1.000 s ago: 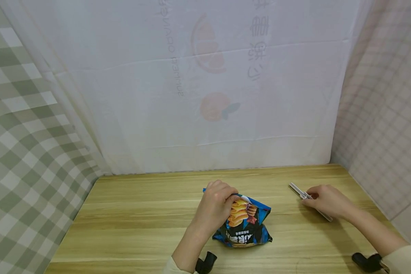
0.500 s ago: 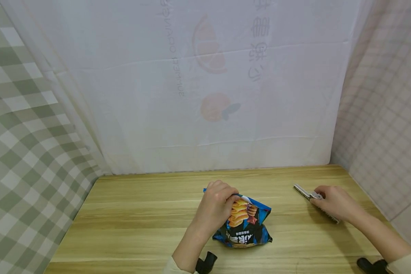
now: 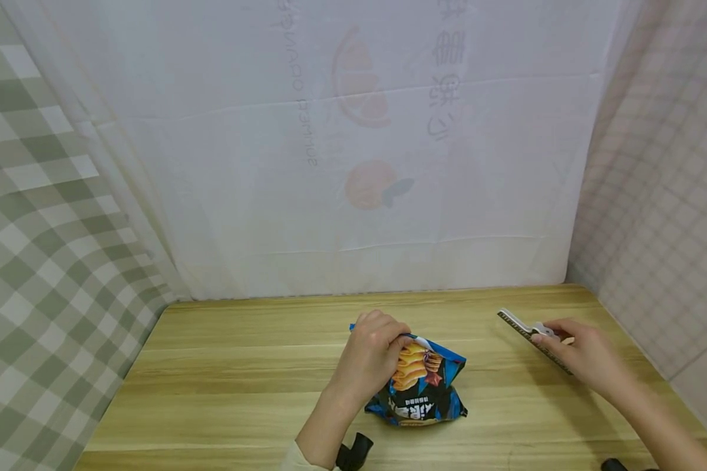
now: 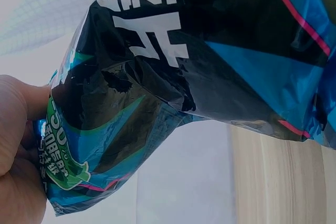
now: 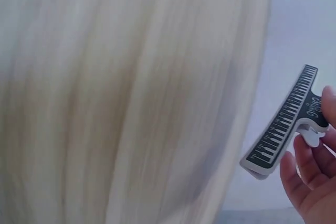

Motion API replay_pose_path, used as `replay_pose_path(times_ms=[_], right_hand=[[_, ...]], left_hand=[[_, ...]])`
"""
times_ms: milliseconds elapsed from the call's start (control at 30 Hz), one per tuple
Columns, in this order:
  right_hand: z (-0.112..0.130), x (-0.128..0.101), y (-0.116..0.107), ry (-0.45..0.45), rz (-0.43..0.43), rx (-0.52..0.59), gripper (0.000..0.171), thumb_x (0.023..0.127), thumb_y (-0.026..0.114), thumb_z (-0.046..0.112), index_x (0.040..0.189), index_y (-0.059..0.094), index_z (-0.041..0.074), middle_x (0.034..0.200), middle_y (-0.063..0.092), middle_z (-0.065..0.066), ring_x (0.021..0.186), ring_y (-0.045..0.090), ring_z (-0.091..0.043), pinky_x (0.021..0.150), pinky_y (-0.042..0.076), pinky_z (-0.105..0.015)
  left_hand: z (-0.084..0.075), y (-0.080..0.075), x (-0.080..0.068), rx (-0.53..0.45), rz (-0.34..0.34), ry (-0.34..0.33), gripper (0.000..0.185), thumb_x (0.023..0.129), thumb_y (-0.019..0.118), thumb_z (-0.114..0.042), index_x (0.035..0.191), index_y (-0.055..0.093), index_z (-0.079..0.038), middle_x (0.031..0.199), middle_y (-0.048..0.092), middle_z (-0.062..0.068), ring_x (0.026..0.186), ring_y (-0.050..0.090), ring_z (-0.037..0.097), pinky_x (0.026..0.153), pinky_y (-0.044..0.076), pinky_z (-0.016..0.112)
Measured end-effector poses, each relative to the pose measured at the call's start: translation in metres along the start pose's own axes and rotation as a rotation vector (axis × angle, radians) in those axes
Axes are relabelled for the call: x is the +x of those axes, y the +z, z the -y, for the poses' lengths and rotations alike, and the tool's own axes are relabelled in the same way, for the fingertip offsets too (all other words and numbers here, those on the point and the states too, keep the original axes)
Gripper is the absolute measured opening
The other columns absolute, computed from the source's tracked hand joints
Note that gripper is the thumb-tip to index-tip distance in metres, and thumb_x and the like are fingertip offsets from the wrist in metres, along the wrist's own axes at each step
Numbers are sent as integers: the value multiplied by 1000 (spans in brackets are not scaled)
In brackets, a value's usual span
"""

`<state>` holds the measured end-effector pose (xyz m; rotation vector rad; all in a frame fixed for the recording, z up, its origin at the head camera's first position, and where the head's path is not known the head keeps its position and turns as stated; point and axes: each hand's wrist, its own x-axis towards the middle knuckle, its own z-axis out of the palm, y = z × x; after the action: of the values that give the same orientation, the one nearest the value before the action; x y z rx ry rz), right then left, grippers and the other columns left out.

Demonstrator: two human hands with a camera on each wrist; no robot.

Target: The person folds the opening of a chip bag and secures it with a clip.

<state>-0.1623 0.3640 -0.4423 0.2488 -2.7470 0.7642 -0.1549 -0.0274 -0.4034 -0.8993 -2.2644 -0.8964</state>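
My left hand (image 3: 372,353) pinches the top edge of a blue and black chip bag (image 3: 418,386), which stands near the front middle of the table. Up close in the left wrist view, the chip bag (image 4: 173,61) bulges, and thumb and fingers (image 4: 21,129) grip its flattened end. On the right, my right hand (image 3: 583,353) holds a long bag clip (image 3: 524,325) above the table by its handle. Seen in the right wrist view, the clip (image 5: 286,121) carries a piano-key pattern on its long bar, with the thumb on one side of the handle and fingers on the other.
The wood-grain table (image 3: 230,379) ends at a white cloth (image 3: 259,196) with faded orange prints at the back. Green checked cloth (image 3: 53,261) hangs at the left, and a pale grid-patterned cloth (image 3: 654,196) at the right.
The right hand has lifted and turned the clip, so its patterned side faces the head camera more. It first shifted right, then a little back left. The left hand and chip bag stay put.
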Motion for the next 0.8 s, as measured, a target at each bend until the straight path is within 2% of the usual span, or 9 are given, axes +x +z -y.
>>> replay_pose_path(times_ms=[133,200,500,600,800], right_hand=[[10,-4,5,-56,-113,59,28,87,85,8,108,76,-8,94,74,-17,76,58,7,58,50,-15],[17,-5,8,-88,-162,85,26,83,87,2,106,77,-6,92,73,-14,77,56,11,60,49,-11],[42,-17,10,-213,-243,141,31,77,87,-7,106,78,0,92,71,10,79,58,12,64,49,-8],[46,-20,12,-252,-253,152,33,75,87,-9,105,78,0,93,70,11,83,57,11,68,49,-7],[52,-24,14,-280,-235,164,36,71,88,-10,103,77,3,92,69,14,79,58,7,66,48,-10]], left_hand=[[0,-1,0,-4,-2,0,7,85,87,-5,88,80,-7,83,74,-1,81,65,14,81,51,31],[0,-1,0,-4,-3,1,7,85,86,-5,88,80,-7,83,74,-1,81,65,15,81,51,32],[-1,-1,1,-10,-10,10,9,84,87,-4,89,80,-7,83,74,-1,81,65,15,78,50,31],[-1,-1,1,-10,-12,10,9,84,87,-4,89,80,-7,83,74,-1,81,65,15,78,49,31],[-1,-1,1,-11,-12,6,8,85,86,-4,88,80,-7,82,74,-2,81,64,15,80,50,32]])
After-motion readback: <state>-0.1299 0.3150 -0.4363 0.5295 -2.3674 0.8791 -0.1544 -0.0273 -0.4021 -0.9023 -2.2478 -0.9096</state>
